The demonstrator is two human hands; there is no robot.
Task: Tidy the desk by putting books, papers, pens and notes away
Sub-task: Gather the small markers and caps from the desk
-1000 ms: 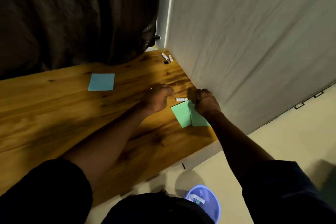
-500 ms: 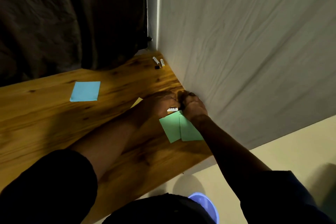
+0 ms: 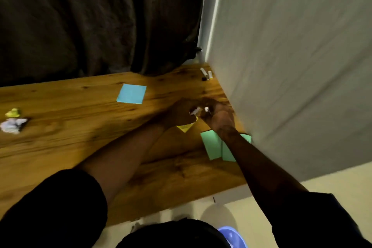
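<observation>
My left hand [image 3: 181, 115] and my right hand [image 3: 218, 116] meet over the wooden desk [image 3: 70, 141] near the white wall. Between their fingers is a small white marker [image 3: 196, 110]; my left hand grips its body and my right hand pinches a small white piece [image 3: 206, 109], apparently its cap. A yellow sticky note [image 3: 186, 127] pokes out under my left hand. Two green notes [image 3: 213, 147] lie beneath my right wrist. A blue note [image 3: 131, 93] lies further back.
Two more markers [image 3: 207, 74] lie in the far corner by the wall. Crumpled yellow paper [image 3: 13, 112] and crumpled white paper [image 3: 13, 125] sit at the left. A dark curtain hangs behind the desk. A blue bin [image 3: 233, 236] stands on the floor below.
Both hands have come together and lifted the small white marker off the desk. The view has swung left, revealing the crumpled papers, and a yellow note now shows under my left hand.
</observation>
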